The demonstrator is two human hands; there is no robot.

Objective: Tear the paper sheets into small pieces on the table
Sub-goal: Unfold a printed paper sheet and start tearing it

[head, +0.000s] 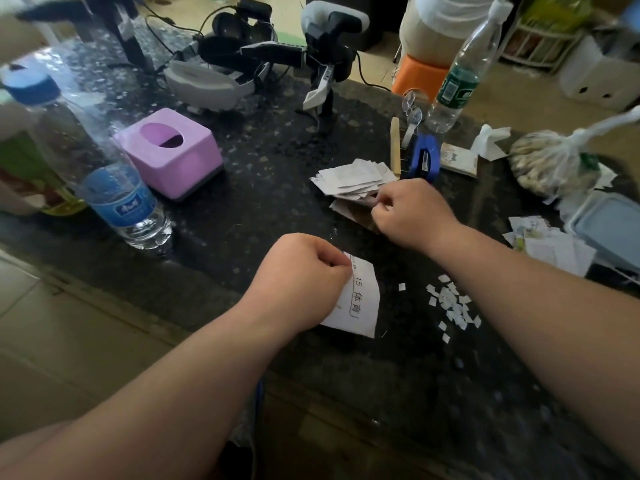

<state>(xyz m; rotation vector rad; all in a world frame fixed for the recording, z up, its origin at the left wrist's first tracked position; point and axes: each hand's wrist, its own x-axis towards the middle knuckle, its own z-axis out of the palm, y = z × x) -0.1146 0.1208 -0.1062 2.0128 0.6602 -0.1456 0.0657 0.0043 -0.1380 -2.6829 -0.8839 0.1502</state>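
Observation:
My left hand [299, 275] pinches the top left edge of a white printed paper piece [360, 303], which hangs down over the dark speckled table [263, 188]. Farther back, my right hand [412, 213] has its fingers curled on the near edge of a stack of paper sheets [353, 178]; which sheet it grips is hidden by the fingers. A scatter of several small white torn pieces [453, 306] lies on the table to the right of the held paper, under my right forearm.
A water bottle [121, 199] and pink tissue box [169, 150] stand at left. A blue stapler [424, 157], second bottle [457, 77], bag of snacks [547, 161] and blue-lidded container [609, 226] crowd the right. More paper scraps [550, 244] lie near the container. Headsets sit at the back.

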